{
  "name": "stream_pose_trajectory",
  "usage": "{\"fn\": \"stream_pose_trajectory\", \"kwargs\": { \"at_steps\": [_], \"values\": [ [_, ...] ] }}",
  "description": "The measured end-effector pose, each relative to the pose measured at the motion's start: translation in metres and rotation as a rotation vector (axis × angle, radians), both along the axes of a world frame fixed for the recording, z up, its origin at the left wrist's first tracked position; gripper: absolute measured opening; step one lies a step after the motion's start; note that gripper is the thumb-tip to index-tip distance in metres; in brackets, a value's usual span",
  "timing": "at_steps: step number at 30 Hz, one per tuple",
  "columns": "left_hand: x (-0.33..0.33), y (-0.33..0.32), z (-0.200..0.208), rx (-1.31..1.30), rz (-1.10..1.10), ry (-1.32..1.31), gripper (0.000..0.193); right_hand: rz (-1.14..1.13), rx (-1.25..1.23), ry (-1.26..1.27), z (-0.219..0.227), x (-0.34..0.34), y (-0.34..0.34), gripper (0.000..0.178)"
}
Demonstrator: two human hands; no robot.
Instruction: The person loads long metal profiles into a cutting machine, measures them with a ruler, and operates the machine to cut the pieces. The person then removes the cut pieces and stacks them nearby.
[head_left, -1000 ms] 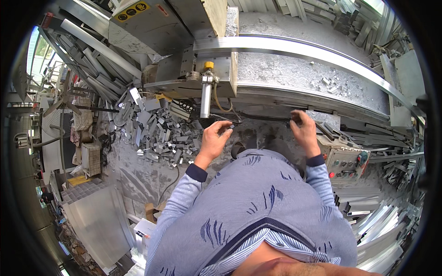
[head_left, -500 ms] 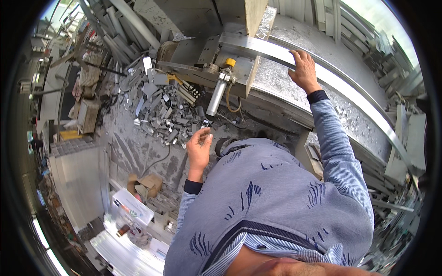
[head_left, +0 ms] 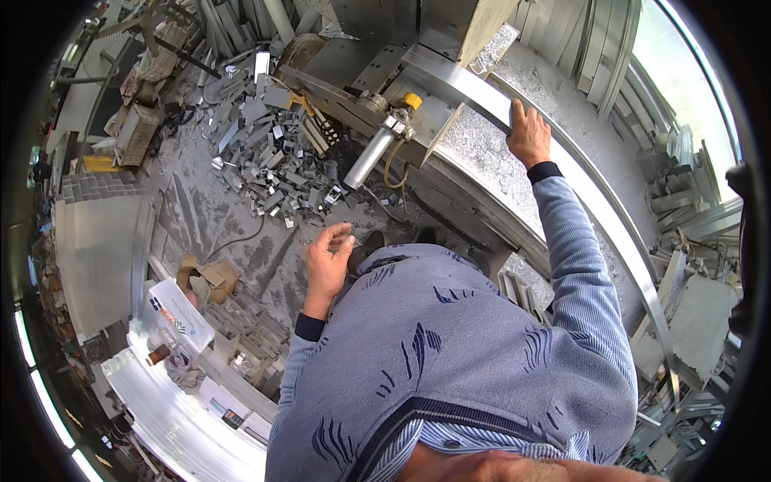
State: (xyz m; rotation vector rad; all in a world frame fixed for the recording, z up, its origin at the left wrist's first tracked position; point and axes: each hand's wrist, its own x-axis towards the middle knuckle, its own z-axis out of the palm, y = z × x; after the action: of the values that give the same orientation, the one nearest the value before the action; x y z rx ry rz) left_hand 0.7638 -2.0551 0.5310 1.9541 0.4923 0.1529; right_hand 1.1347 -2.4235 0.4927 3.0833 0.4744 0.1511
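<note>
To the right of the machine (head_left: 376,24), a long, shiny metal bar (head_left: 604,215) lies on the bench (head_left: 482,189), with one end by the machine and the other end well away from it. The bar looks stiff and smooth, so it may slide easily. It is long, so it could feel heavy and tip if lifted by one end; near the middle, with the hands well apart, seems the best place to hold it. Its cut end may be sharp, so that is a poor spot for fingers. The right hand (head_left: 530,138) is on the part of the bar just right of the machine, palm down, fingers pointing away from the body. I cannot tell if it grips or only rests. The right arm reaches far out, a little bent. The left hand (head_left: 328,261) hangs in the air below the machine, with its fingers softly curled, its thumb near them and nothing to be seen in it. The pile of metal bits (head_left: 273,145) is on the floor to the left of the machine.
</note>
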Motion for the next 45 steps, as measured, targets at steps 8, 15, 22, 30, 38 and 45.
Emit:
{"fn": "stream_pose_trajectory", "kwargs": {
  "at_steps": [8,15,22,30,38,45],
  "values": [
    [-0.011,0.011,-0.009,-0.038,0.092,0.021,0.027,0.006,0.008,-0.007,0.002,0.002,0.002,0.067],
    [-0.016,0.025,-0.018,-0.029,0.122,0.029,0.027,-0.008,-0.017,0.030,0.001,0.004,0.002,0.078],
    [-0.007,0.030,-0.027,-0.076,0.186,-0.001,0.027,-0.024,-0.048,0.009,0.005,-0.001,0.007,0.077],
    [0.001,0.035,-0.030,-0.065,0.175,0.000,0.027,-0.042,-0.061,0.013,0.004,-0.001,0.007,0.080],
    [0.006,0.038,-0.030,-0.076,0.178,-0.006,0.026,-0.049,-0.105,0.018,0.005,-0.001,0.009,0.083],
    [0.016,0.037,-0.031,-0.083,0.149,0.003,0.026,0.160,-0.090,-0.300,-0.005,-0.015,0.003,0.082]
  ]
}}
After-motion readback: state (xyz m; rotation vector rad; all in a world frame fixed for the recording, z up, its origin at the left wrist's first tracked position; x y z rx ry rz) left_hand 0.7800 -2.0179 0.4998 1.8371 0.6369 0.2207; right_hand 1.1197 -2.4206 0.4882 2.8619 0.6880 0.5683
